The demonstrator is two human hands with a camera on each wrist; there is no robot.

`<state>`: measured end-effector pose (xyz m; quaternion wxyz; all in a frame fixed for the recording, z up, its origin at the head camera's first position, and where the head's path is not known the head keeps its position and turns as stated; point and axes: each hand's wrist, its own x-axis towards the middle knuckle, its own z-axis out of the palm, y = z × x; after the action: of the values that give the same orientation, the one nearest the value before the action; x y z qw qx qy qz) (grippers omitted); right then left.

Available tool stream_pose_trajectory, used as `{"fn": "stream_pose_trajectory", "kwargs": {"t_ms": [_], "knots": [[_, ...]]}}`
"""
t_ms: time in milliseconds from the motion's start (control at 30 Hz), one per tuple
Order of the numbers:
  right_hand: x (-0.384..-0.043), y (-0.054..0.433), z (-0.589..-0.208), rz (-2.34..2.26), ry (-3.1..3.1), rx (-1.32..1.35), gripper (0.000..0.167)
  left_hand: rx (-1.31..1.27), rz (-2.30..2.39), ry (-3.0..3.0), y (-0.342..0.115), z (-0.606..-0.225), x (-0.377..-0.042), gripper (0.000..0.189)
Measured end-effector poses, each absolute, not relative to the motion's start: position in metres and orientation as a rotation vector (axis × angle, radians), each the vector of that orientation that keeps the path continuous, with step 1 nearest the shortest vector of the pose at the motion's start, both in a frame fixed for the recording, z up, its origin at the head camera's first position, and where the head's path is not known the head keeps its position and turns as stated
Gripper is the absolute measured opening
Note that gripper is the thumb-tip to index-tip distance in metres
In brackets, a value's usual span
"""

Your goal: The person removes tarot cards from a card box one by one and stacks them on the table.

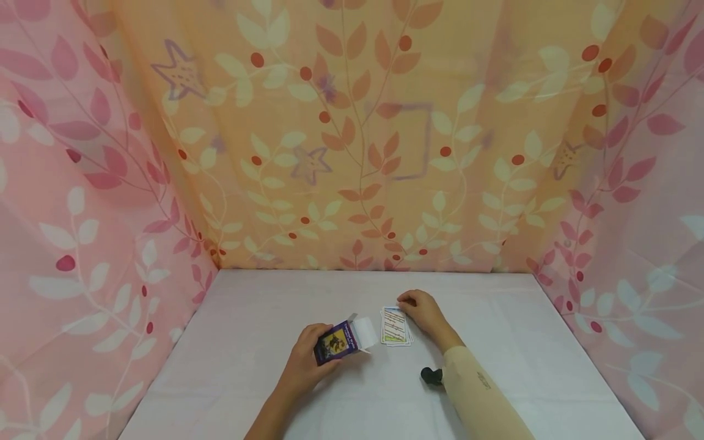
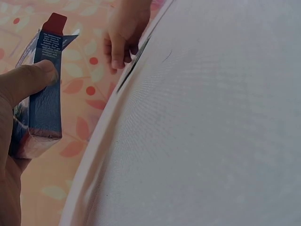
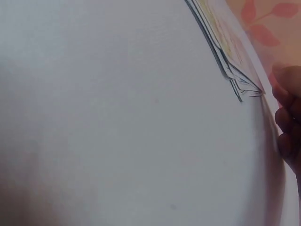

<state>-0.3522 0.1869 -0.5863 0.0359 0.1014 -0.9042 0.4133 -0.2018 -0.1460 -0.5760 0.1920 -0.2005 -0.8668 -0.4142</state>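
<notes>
My left hand grips a small dark-blue card box with a picture on its front, thumb along one narrow side. The box is tilted, and its white end flap stands open toward the right. A slightly uneven stack of cards lies on the table just right of the box, a patterned card on top. By the stack's upper right corner is my right hand, fingers loosely bent. In the right wrist view its fingers appear beside the cards, with nothing seen between them.
A small black object lies by the right sleeve, partly hidden by it. A white cloth covers the table. Patterned curtains hang behind its far edge and along both sides.
</notes>
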Motion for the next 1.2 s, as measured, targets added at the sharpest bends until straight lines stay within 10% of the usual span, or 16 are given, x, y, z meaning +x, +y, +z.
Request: {"fn": "stream_pose_trajectory", "kwargs": {"t_ms": [1200], "knots": [[-0.287, 0.171, -0.538, 1.225, -2.56, 0.394, 0.017, -0.484, -1.272, -2.479, -0.145, -0.574, -0.2, 0.079]]}}
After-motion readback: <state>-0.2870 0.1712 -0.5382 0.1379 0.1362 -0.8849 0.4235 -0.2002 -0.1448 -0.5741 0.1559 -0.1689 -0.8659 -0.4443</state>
